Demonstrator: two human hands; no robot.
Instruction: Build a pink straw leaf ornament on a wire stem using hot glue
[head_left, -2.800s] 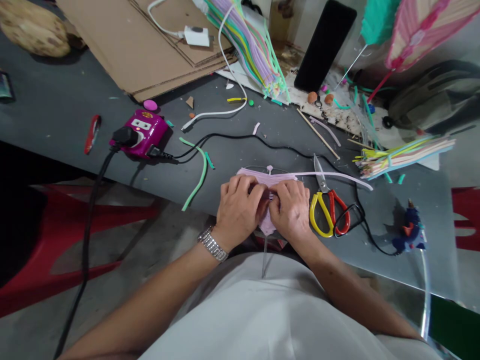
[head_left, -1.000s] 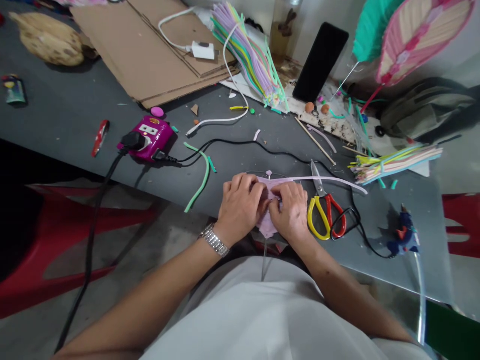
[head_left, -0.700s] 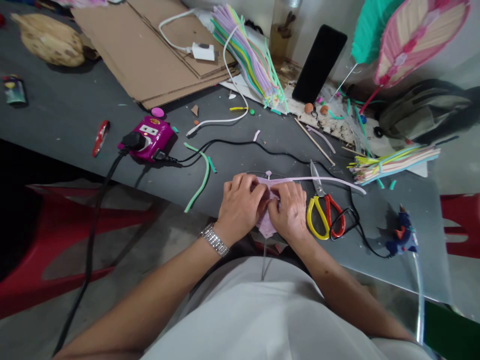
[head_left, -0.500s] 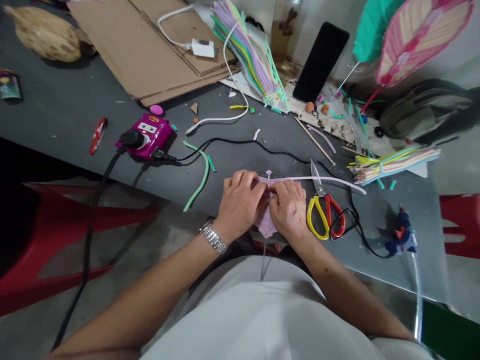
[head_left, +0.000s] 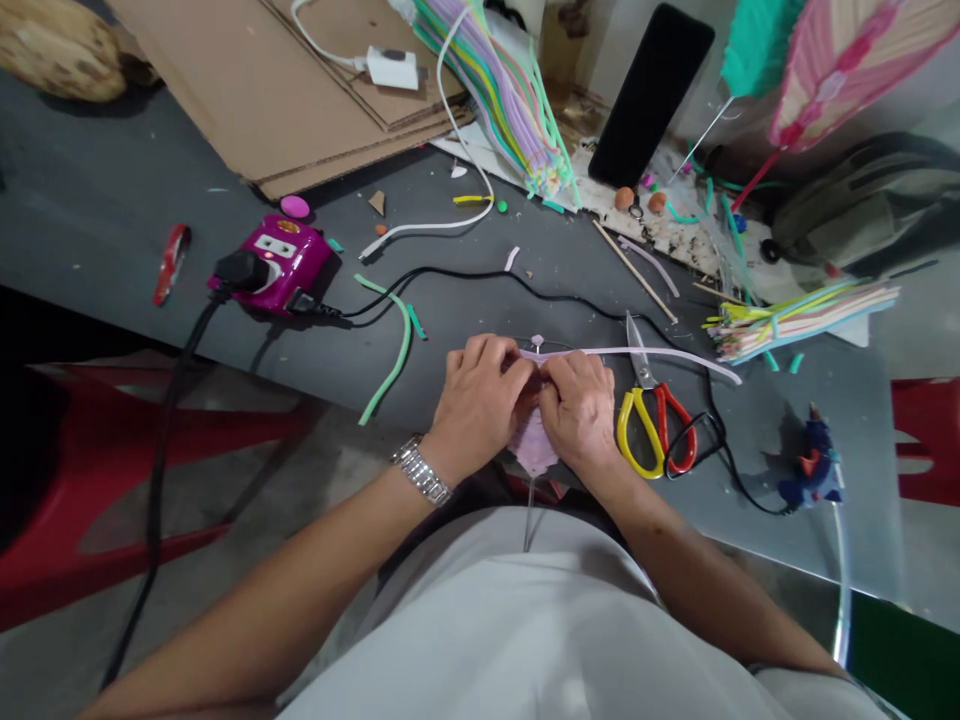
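Observation:
At the table's front edge, my left hand (head_left: 484,400) and my right hand (head_left: 577,408) pinch a pale purple leaf-shaped piece (head_left: 534,447) between them. It looks built from pipe cleaners, and a thin wire stem (head_left: 529,505) runs from its lower tip toward my shirt. From under the fingers a long lilac pipe cleaner (head_left: 660,352) stretches out to the right, over the scissors' blades. The fingertips hide where it meets the leaf. Scissors (head_left: 642,430) with one yellow and one red handle lie just right of my right hand.
A blue glue gun (head_left: 814,465) stands at the right with its black cord across the table. A purple power socket (head_left: 281,265), green pipe cleaner (head_left: 397,365) and cardboard (head_left: 300,110) lie left. Pipe cleaner bundles (head_left: 502,95) and a phone (head_left: 651,95) are behind.
The camera view has shifted slightly. Both hands stay closed on the leaf piece in nearly the same place, with only slight finger movement.

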